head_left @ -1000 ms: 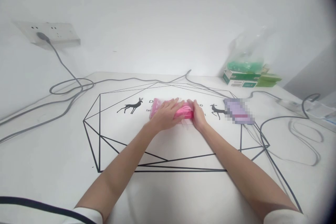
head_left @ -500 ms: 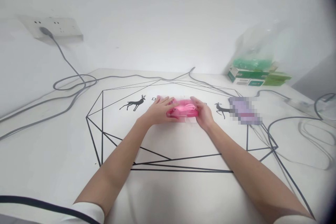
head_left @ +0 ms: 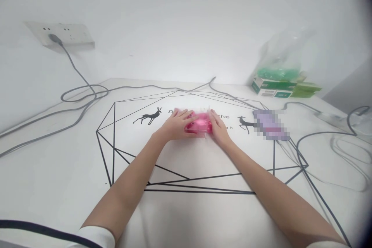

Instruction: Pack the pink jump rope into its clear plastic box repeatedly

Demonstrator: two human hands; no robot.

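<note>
Left hand [head_left: 173,127], fingers spread, covers part of a pink packet [head_left: 200,124] left of a blurred purple object [head_left: 269,124]; right hand [head_left: 221,132], fingers together, braces the end facing that object. Light, even pressure from 2 sides should best steady the slick wrapping.

Glossy, clear plastic over pink package [head_left: 200,121].
</note>
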